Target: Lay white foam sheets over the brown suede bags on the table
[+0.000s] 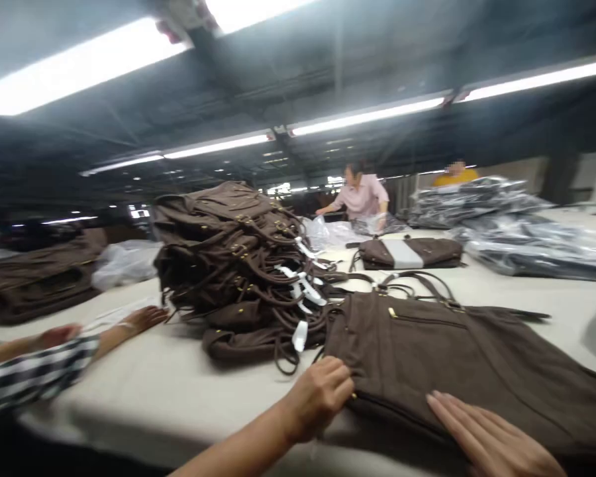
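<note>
A dark brown bag (427,358) lies flat on the white table (179,391), its straps toward the far side. At its near left corner, beside a small gold zipper piece, my left hand (320,397) is closed, its fingers curled on the bag's edge. My right hand (494,430) rests with fingers stretched out on the near side of the bag. Left of this bag rises a tall pile of brown bags (228,265) with looped straps and white tags.
Another person's hands (144,319) in checkered sleeves reach in from the left. A folded brown bag (412,253) with a pale band lies farther back. Plastic-wrapped bags (541,252) are at right; a person in pink (362,199) stands across the table.
</note>
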The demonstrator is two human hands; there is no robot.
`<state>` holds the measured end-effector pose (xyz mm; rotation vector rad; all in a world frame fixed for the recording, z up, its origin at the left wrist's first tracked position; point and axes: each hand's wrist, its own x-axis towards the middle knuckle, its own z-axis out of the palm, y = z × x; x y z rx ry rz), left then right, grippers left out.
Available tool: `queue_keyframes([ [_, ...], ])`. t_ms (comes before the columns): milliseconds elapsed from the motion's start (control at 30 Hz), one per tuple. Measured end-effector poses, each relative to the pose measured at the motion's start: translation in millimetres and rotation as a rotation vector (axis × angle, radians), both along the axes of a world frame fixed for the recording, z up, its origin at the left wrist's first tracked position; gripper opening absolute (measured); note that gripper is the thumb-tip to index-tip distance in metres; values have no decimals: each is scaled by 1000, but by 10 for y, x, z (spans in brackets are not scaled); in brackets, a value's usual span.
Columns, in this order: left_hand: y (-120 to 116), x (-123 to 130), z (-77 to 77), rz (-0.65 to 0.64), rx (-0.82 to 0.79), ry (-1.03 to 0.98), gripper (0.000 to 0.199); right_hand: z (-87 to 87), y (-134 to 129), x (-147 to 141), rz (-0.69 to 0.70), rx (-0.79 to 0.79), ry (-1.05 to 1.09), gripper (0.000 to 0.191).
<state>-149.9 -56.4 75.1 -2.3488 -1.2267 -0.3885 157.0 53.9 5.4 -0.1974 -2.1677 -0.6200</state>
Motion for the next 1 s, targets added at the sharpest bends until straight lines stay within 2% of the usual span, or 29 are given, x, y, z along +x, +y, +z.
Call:
queue_keyframes([
  [100,-15,-151,-33,-8,85,-80,19,229,-48,209,-203,32,-59,68],
  [167,-42,-217,-63,11,110,-105,20,278,-53,338,-306,7,-26,64],
  [233,-59,-231,-118,47,119,-106,22,237,-53,463,-361,6,-3,57],
  [333,-24,-161,-211,139,184,-33,29,107,-48,569,-349,47,-29,46],
  [433,93,5,-248,174,227,94,60,39,-34,565,-334,58,-75,40],
  [533,237,235,-229,139,132,155,85,63,-18,542,-330,49,-102,35],
  [600,312,367,-210,77,76,176,84,109,-15,552,-331,37,-115,32],
  [667,357,435,-202,-29,63,205,75,173,-21,591,-331,13,-115,31],
  [800,394,366,-231,-199,98,187,67,319,-24,739,-357,-37,-98,36],
  [867,420,280,-272,-235,88,161,70,372,2,847,-408,-46,-100,39],
  [1000,499,135,-383,-244,-31,106,78,427,106,1121,-496,-55,-84,45],
])
